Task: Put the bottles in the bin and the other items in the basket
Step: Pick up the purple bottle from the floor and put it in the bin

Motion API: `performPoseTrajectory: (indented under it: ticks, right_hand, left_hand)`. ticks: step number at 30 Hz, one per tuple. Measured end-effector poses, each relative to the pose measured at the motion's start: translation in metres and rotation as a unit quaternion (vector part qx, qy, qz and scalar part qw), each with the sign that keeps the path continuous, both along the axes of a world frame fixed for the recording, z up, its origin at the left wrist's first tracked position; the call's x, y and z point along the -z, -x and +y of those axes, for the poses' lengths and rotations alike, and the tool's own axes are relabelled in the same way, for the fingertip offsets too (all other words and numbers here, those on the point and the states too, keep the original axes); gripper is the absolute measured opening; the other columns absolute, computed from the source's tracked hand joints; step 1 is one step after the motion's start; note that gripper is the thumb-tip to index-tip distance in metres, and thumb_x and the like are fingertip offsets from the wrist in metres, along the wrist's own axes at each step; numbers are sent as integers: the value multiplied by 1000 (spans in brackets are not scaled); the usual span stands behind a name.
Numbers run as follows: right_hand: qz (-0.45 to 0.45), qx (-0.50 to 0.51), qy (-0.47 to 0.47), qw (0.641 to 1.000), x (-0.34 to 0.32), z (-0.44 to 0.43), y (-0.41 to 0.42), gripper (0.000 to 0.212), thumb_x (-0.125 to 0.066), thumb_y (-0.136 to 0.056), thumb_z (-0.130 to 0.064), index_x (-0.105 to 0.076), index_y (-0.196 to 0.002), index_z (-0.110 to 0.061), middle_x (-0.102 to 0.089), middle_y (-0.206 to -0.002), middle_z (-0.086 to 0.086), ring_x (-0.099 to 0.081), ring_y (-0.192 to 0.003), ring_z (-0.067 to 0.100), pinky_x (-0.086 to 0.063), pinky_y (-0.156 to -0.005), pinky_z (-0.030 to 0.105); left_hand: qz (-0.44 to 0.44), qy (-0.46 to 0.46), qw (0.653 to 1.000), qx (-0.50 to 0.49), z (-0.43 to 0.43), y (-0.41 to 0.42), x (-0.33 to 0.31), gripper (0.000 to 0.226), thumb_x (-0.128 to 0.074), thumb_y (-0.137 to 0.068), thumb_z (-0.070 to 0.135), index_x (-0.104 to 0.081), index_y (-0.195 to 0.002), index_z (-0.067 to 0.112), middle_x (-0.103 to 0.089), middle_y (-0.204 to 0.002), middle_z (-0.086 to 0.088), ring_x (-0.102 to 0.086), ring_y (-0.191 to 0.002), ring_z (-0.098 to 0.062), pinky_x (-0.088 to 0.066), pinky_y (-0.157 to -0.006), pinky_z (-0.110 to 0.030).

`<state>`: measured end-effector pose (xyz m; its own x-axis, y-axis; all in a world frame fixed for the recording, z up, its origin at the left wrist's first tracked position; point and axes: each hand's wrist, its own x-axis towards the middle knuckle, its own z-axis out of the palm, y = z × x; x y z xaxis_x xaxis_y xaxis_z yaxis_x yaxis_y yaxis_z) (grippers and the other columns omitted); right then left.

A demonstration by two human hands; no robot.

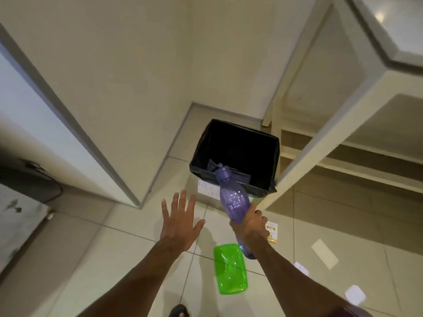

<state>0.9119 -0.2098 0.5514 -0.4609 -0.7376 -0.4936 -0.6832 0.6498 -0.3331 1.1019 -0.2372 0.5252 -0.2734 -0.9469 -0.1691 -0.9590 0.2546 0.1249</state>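
Note:
A purple see-through bottle (233, 200) is held by its lower half in my right hand (250, 227); its capped neck points forward over the near rim of the bin (263, 188). The bin is a square box lined with a black bag, standing on the tiled floor in the corner, and its inside is too dark to read. My left hand (179, 221) hovers to the left of the bottle with fingers spread and nothing in it. A green see-through plastic container (230, 269) lies on the floor below my right forearm. No basket is in view.
A cream shelf unit (343, 124) stands right of the bin. A wall corner and door frame (96, 143) run down the left. Paper pieces (324, 253) and a small yellow packet (272, 229) lie on the floor at right. A dark sandal toe (179, 311) shows at the bottom.

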Motion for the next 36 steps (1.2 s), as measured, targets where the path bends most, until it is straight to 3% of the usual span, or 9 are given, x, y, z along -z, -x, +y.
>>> performPoseTrajectory:
  ticks: [6,13,20,30,36]
  right_hand:
    - [-23,64,3,998,-23,-51,-5,80,-67,-86,-38,-23,-143,-5,-39,-140,19,-38,-130,39,-39,-105,51]
    - [-36,104,-11,994,-7,-116,4,82,-68,-85,-43,-21,-141,-5,-38,-139,21,-39,-129,39,-39,-105,54]
    - [-72,159,-51,983,35,-195,9,86,-64,-86,-48,-17,-144,-5,-36,-143,23,-36,-133,41,-35,-108,53]
    - [-96,253,-101,957,103,-290,52,92,-64,-81,-59,-20,-146,-9,-38,-144,21,-39,-131,42,-39,-106,55]
    - [-98,297,-114,943,161,-335,74,96,-63,-79,-63,-22,-146,-8,-39,-144,21,-39,-131,44,-37,-106,57]
  left_hand:
    - [-22,-2,1000,0,-52,-36,-17,77,-24,-93,63,0,-153,22,7,-162,-10,6,-149,-31,5,-115,-58]
    - [-1,-21,999,28,-109,-10,-2,77,-28,-94,61,-1,-153,21,6,-161,-10,6,-149,-31,9,-114,-57]
    - [11,-74,996,58,-200,31,27,76,-28,-95,59,1,-153,21,8,-161,-11,9,-148,-30,7,-117,-57]
    - [3,-54,992,117,-315,81,84,78,-41,-91,59,-14,-153,19,-10,-161,-15,-10,-148,-33,-7,-115,-58]
    - [3,-64,985,162,-371,98,145,78,-36,-93,60,-11,-153,18,-2,-161,-14,0,-149,-33,-1,-116,-57]
